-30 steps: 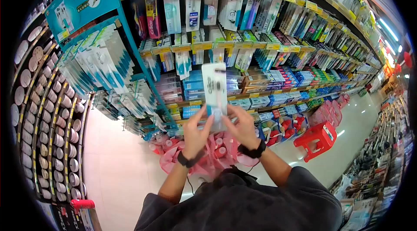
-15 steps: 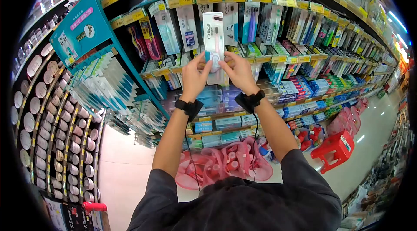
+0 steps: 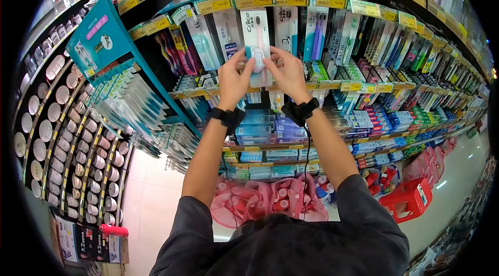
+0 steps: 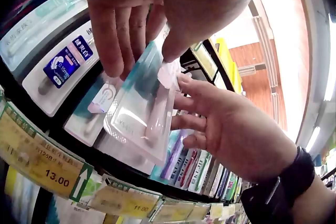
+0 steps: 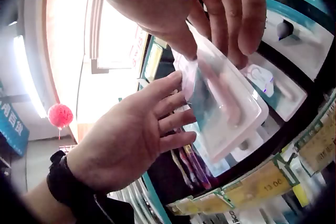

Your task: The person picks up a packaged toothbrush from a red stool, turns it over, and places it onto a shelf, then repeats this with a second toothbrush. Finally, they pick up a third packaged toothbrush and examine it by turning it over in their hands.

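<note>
A toothbrush pack (image 3: 254,32) with a clear blister front stands upright between both hands, before the hanging row at the shelf. My left hand (image 3: 235,79) pinches its left edge, thumb on the front. On the opposite edge, my right hand (image 3: 288,76) pinches it with its thumb on the front and fingers behind. The pink handle of the toothbrush (image 4: 157,116) shows through the plastic in the left wrist view. Similar packs hang on either side, including a white toothbrush pack (image 3: 285,21) just to the right.
Yellow price tags (image 3: 253,0) line the shelf edge above. A teal display rack (image 3: 150,89) with hanging packs juts out at left, beside shelves of bowls (image 3: 83,156). Below lie pink bags of bottles (image 3: 270,198); a red stool (image 3: 408,200) stands at right.
Both hands have raised the toothbrush pack from low in front of the body to the hanging row. Over the last half second it has shifted only slightly, and the view has tilted.
</note>
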Demonstrator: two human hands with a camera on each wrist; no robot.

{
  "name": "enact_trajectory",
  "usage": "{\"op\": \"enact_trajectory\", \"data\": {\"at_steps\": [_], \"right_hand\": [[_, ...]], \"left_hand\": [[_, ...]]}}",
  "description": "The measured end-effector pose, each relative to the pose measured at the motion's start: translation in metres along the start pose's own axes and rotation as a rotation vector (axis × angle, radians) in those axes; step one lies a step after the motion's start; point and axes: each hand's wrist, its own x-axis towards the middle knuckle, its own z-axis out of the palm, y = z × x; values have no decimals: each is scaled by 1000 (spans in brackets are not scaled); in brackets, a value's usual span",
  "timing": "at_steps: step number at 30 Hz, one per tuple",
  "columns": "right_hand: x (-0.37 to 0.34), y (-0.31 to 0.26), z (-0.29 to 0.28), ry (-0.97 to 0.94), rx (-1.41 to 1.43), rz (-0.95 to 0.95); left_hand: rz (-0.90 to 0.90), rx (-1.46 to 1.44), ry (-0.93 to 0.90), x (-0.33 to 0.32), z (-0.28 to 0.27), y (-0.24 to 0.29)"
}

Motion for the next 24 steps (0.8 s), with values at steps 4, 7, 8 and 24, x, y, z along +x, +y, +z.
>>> {"op": "enact_trajectory", "data": {"at_steps": [4,7,8,24], "right_hand": [[14,12,3,39,-18,-41],[18,20,12,46,-70,-42],[20,24,14,47,-73,-41],[62,62,47,171,-433,-75]], "left_hand": [[15,4,42,11,7,-1],[11,66,69,16,8,-4],[6,79,62,19,8,-5],[-22,195,-48,46,45,-56]]}}
